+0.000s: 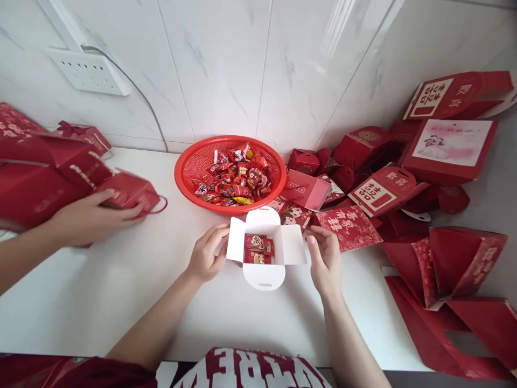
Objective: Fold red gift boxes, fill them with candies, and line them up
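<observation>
An open gift box point(264, 277) with a white inside stands in front of me, its flaps folded outward. Inside it lie several red-wrapped candies point(258, 250). My left hand point(208, 254) is closed at the box's left flap, fingers and thumb at its edge. On the other side, my right hand point(326, 257) is at the edge of the right flap, its thumb apart from its bent fingers and nothing visible between them. Just behind the box is a red plastic basket point(186, 186) full of wrapped candies point(238, 180).
At the left, another person's hand point(92, 218) rests on a small red gift box point(133, 191) beside larger red boxes point(44, 183). A pile of red gift boxes point(375, 191) fills the right side. Behind the white table point(226, 318) is a tiled wall with a socket strip point(86, 70).
</observation>
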